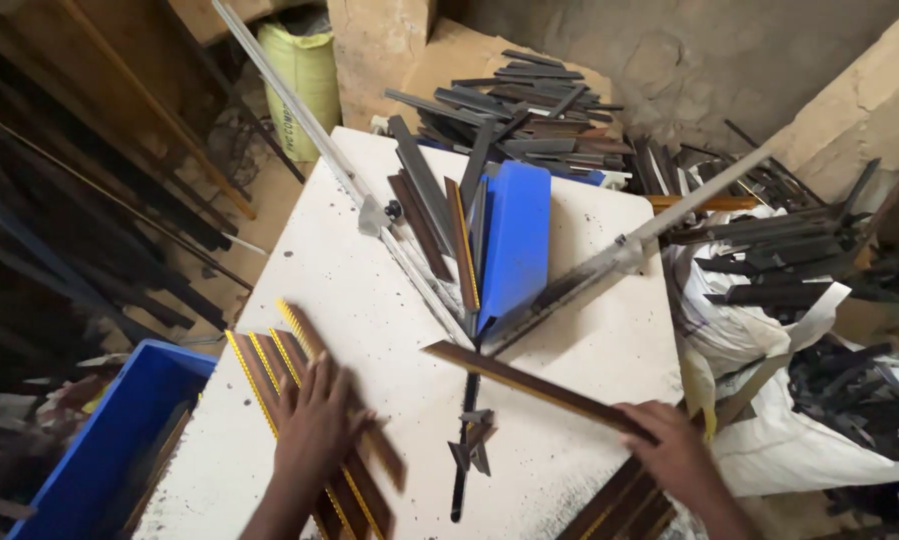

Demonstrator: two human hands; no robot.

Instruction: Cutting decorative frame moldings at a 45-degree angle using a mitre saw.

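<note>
My left hand [315, 430] lies flat, fingers apart, on a row of brown moulding strips with yellow edges [260, 365] at the near left of the white table [360, 290]. My right hand [675, 450] grips the near end of one long brown strip [520, 378], which slants across the table toward the middle. More brown strips [620, 505] lie under that hand at the table's near edge. A V-shaped metal cutting guide [470, 335] is fixed at the table's centre, its two long arms running to the far left and far right.
A blue tray [515, 240] and dark strips rest between the guide's arms. A pile of dark offcuts [530, 105] sits behind the table. White sacks [770, 420] of offcuts stand at right. A blue bin [110, 440] is at near left, long rods beyond it.
</note>
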